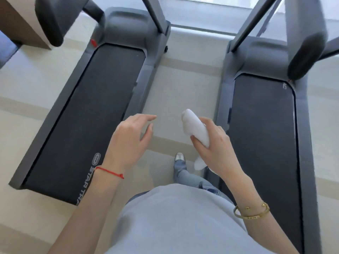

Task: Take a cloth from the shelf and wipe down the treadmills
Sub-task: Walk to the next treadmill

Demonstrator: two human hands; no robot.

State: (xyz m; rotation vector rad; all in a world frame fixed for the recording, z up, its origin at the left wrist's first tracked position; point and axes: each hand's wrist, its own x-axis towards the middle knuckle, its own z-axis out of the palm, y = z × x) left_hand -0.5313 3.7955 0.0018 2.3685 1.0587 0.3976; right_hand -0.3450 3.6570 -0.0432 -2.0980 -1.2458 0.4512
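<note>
A rolled white cloth [196, 126] is gripped in my right hand [213, 143], its upper end sticking out past my fingers and a loose tail hanging below my palm. My left hand [131, 136] hovers open beside it, fingers spread and pointing toward the cloth, a short gap apart. Both hands are over the floor aisle between two grey treadmills. The left treadmill [86, 114] has a black belt with white lettering. The right treadmill [262, 136] runs along my right arm.
Padded black handlebar ends jut in at the upper left [49, 21] and upper right [306, 55]. Grey uprights [156, 13] rise from the treadmill fronts toward a window. My foot [179, 156] stands on the pale striped floor [185, 85] between the machines.
</note>
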